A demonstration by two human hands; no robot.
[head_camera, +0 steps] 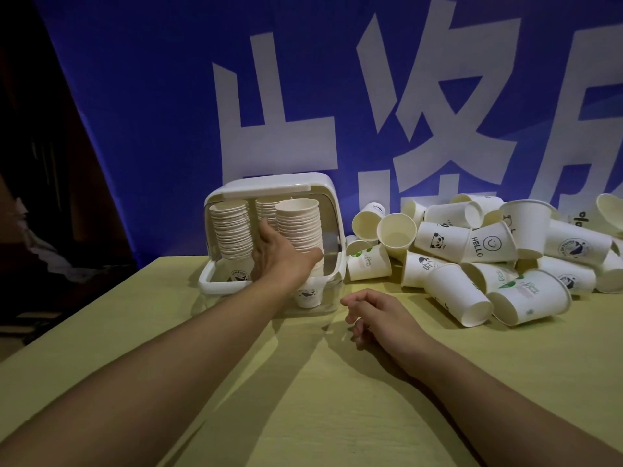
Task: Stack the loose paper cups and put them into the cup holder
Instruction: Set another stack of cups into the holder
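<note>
Our hands reach forward over the surface [303,416]: the left hand [279,254] is up at the white cup holder [273,183], its fingers curled round the lower part of a tall stack of cups [298,224] at the holder's right side, with the stack's bottom cup showing below the holder's front rim. Further left inside the holder we see another stack [232,230] standing against the left wall, and a third [266,207] partly hidden behind our hand. The holder sits near the surface's far edge, against a blue banner [151,112] with large white characters. Our right hand [377,318] hovers low over the surface just right of the holder, fingers loosely curled and holding nothing. Between it and the near edge the yellow-green surface lies bare. To the right, the loose paper cups [488,251] lie tumbled in a heap, most on their sides, running off the right edge of view.
</note>
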